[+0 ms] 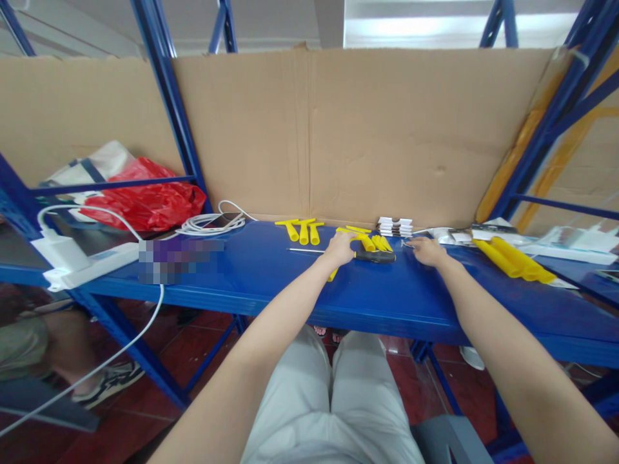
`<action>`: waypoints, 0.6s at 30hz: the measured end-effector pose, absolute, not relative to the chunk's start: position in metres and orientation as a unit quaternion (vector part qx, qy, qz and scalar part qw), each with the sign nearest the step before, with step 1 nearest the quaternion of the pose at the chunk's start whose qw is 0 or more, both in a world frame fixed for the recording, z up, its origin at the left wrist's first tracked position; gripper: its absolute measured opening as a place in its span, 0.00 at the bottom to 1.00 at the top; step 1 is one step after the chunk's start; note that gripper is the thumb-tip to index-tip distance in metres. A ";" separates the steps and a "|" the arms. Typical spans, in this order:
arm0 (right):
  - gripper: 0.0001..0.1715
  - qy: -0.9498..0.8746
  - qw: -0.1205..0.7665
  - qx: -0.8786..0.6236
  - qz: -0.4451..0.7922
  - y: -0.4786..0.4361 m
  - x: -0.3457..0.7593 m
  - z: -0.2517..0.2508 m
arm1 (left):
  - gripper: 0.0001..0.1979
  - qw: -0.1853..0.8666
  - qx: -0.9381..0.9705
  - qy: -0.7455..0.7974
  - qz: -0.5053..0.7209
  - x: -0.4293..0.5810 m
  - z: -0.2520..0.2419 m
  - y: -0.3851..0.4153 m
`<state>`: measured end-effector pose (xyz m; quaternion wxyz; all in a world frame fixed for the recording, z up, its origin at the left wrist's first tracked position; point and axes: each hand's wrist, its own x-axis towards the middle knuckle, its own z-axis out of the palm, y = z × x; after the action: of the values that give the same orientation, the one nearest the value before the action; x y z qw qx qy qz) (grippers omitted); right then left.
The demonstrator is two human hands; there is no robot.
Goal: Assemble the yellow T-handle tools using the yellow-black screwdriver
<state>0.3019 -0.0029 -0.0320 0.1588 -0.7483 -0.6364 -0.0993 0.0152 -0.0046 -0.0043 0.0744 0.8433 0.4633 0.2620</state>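
Note:
My left hand [340, 249] is closed over a yellow T-shaped piece [333, 276], whose end shows below the palm; the fingers partly hide it. Just right of that hand lies a screwdriver [375, 256] with a black handle, its long shaft running left behind the wrist. Several yellow pieces [382, 243] are grouped beyond the handle. My right hand [428, 251] rests low over the blue shelf with its fingertips together, beside small shiny bits [406, 244]. Whatever it pinches is too small to name. Three yellow T-shaped pieces [304, 232] lie in a row at the back left.
White stacked parts [395, 227] stand near the cardboard wall [387, 129]. Larger yellow tubes [512, 259] lie at the right by a white power strip [570, 251]. Left are a coiled white cable [210, 224], a red bag [145, 196] and another power strip [99, 265]. Blue posts frame the shelf [271, 283].

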 end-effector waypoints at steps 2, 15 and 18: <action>0.25 -0.603 0.123 -0.786 -0.063 -0.008 0.294 -0.030 | 0.28 0.071 0.843 0.466 0.260 0.015 -0.005 -0.004; 0.29 -0.615 0.077 -0.782 -0.070 -0.009 0.275 -0.029 | 0.26 0.049 0.853 0.463 0.235 0.017 -0.007 -0.006; 0.27 -0.616 0.090 -0.780 -0.069 -0.007 0.274 -0.029 | 0.25 0.044 0.858 0.456 0.234 0.018 -0.007 -0.006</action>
<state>0.2735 -0.0072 -0.0289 0.0900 -0.7796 -0.6159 -0.0694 0.0180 -0.0060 -0.0074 0.0439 0.8577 0.4559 0.2338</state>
